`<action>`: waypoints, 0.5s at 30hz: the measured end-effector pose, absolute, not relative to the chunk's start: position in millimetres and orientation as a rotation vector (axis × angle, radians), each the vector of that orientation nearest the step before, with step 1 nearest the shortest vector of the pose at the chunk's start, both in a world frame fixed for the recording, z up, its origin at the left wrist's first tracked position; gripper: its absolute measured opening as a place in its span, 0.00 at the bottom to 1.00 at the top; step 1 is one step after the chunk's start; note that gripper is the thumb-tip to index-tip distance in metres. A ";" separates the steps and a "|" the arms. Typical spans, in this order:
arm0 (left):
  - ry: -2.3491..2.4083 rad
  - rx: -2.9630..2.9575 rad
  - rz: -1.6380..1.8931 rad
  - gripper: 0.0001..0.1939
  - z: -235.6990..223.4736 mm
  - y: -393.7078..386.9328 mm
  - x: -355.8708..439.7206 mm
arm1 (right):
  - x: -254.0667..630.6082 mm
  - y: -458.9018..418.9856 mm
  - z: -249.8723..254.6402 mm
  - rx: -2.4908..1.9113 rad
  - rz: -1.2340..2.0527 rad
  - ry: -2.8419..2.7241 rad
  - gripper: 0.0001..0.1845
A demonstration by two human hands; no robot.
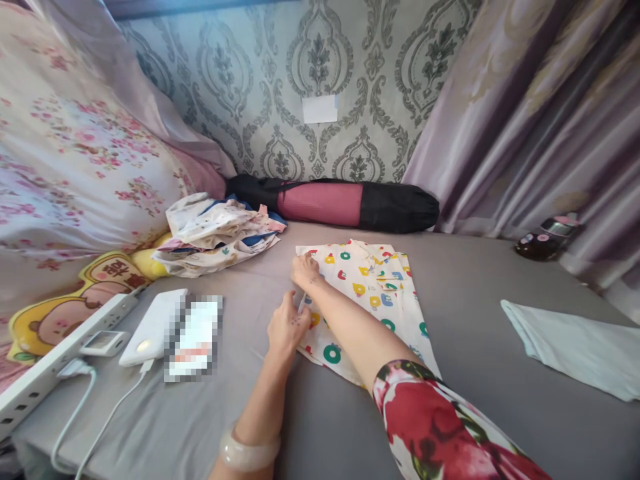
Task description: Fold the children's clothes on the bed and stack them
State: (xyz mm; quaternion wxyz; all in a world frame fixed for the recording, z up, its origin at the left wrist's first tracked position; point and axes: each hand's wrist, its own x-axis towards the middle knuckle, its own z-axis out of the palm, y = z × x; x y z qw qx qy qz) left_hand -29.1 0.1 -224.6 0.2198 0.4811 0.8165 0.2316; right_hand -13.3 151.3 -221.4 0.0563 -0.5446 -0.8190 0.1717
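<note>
A small white garment (pixel 373 293) printed with coloured rings and shapes lies flat on the grey bed sheet (pixel 465 333). My left hand (pixel 287 325), with a pale bangle on its wrist, pinches the garment's left edge. My right hand (pixel 304 269), in a red floral sleeve, reaches across and grips the garment's upper left corner. Both hands have their fingers closed on the cloth.
A pile of folded children's clothes (pixel 217 233) sits at the back left. A black and pink rolled bag (pixel 340 202) lies along the wall. A power strip (pixel 55 360), a white power bank (pixel 153 327) and a phone (pixel 194 337) lie at left. A pale blue cloth (pixel 575 347) is at right.
</note>
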 end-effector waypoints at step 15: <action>1.459 1.188 1.158 0.27 -217.5 -1.1 -32.0 | 92.4 165.7 -199.2 -1.209 1.244 -1.337 0.06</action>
